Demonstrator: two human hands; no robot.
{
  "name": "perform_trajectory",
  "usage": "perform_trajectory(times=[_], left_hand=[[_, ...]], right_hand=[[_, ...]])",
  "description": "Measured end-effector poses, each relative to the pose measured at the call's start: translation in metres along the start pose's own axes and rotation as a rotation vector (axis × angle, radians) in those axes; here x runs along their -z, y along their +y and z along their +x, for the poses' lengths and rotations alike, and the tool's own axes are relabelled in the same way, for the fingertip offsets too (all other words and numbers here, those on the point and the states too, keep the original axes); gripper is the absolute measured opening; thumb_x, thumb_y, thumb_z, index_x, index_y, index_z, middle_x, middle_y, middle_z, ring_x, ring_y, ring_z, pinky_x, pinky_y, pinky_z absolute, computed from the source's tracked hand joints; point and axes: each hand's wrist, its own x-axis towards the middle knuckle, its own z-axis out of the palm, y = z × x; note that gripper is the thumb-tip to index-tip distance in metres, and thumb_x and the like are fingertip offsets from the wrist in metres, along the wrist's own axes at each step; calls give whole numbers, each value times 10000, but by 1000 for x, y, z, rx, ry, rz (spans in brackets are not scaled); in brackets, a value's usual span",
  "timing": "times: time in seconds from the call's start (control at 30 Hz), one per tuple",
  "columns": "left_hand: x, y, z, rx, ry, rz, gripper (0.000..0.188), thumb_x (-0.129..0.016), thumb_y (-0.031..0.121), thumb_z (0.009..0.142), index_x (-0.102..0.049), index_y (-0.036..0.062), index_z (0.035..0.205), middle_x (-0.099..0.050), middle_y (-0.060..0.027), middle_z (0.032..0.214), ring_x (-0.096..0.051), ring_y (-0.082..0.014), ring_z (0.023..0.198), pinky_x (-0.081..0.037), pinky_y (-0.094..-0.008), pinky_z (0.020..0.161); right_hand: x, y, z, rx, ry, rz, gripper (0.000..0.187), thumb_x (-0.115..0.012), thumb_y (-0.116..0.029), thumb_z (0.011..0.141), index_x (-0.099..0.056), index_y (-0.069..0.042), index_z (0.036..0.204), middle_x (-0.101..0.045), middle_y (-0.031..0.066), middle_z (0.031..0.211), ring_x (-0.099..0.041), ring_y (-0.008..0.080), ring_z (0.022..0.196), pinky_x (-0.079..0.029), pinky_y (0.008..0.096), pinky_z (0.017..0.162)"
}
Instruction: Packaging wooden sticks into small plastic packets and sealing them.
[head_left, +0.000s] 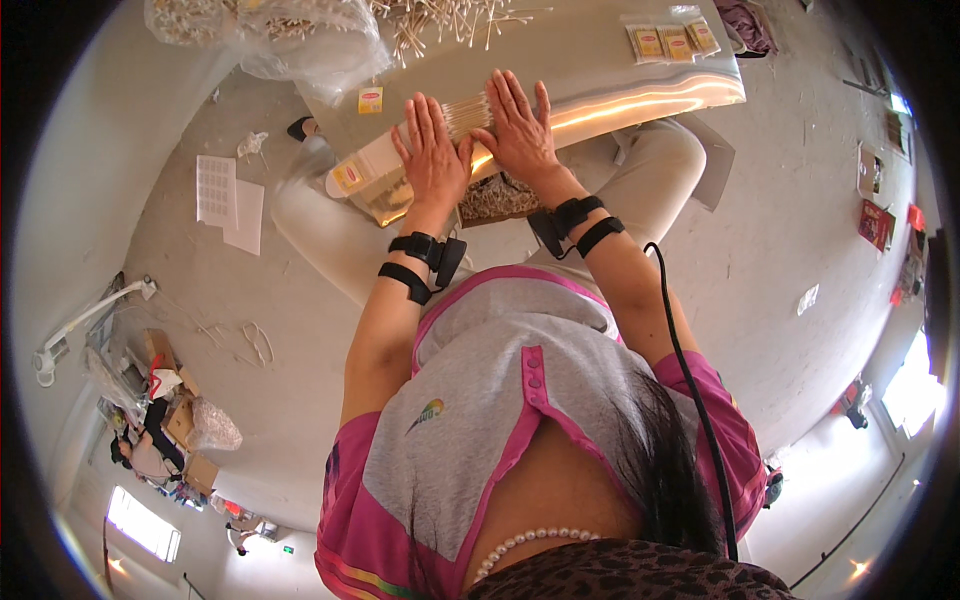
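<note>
A row of cotton swabs (466, 116) lies side by side on the shiny table (570, 60), between my two hands. Flat on its left end rests my left hand (436, 160), fingers stretched out. My right hand (519, 128) lies at the right end of the row, its fingers straight and the thumb spread toward the left hand. Both palms hide part of the swabs. Beside my left hand, a clear plastic sleeve with a yellow label (349, 176) reaches toward the table's near left corner. A small yellow card (370, 100) sits just beyond it.
Loose cotton swabs (440, 22) are heaped at the far side, beside a clear bag of swabs (285, 40). Several filled packs (675, 42) lie far right. Under the near edge, a box of swabs (497, 198) stands between my knees. Paper sheets (228, 200) lie on the floor, left.
</note>
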Motion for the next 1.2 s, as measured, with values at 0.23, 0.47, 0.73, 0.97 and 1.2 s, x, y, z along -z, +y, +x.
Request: perform_trajectory(times=[0.23, 0.47, 0.73, 0.97, 1.2], left_hand=[[0, 2, -4, 41, 10, -63, 855, -456, 520, 1030, -169, -36, 1612, -114, -209, 1706, -50, -342, 1593, -30, -595, 1246], [-5, 2, 0, -5, 21, -25, 860, -427, 528, 1038, -157, -58, 1606, -109, -220, 1704, -48, -353, 1592, -31, -604, 1243], [-3, 0, -6, 26, 11, -48, 866, -417, 541, 1037, -175, -74, 1596, -115, -236, 1698, -46, -356, 1592, -25, -607, 1240], [-7, 1, -7, -1, 14, -52, 901, -407, 569, 1038, -119, -69, 1604, -124, -264, 1686, -68, -390, 1583, -67, -631, 1225], [-4, 0, -7, 28, 12, -68, 892, -438, 555, 1022, -170, -74, 1596, -141, -242, 1689, -70, -364, 1588, -52, -617, 1235]], right_hand=[[2, 6, -2, 1, 16, 12, 813, -515, -569, 998, -319, -53, 1596, -290, 88, 1675, -210, 226, 1569, -70, 581, 1258], [0, 0, 0, 16, 8, 19, 813, -474, -591, 1005, -322, -52, 1595, -289, 81, 1676, -202, 229, 1572, -45, 577, 1260], [3, 3, -4, 24, -3, 7, 828, -437, -604, 1020, -284, -41, 1607, -270, 94, 1682, -182, 238, 1577, -56, 569, 1256], [-2, -5, -4, 5, -67, -104, 873, -406, -656, 1001, -286, -37, 1605, -258, 96, 1686, -154, 224, 1583, -2, 567, 1267], [-2, 3, -6, 26, 4, 25, 863, -429, -637, 1000, -300, -26, 1596, -279, 112, 1677, -178, 235, 1578, -29, 571, 1263]])
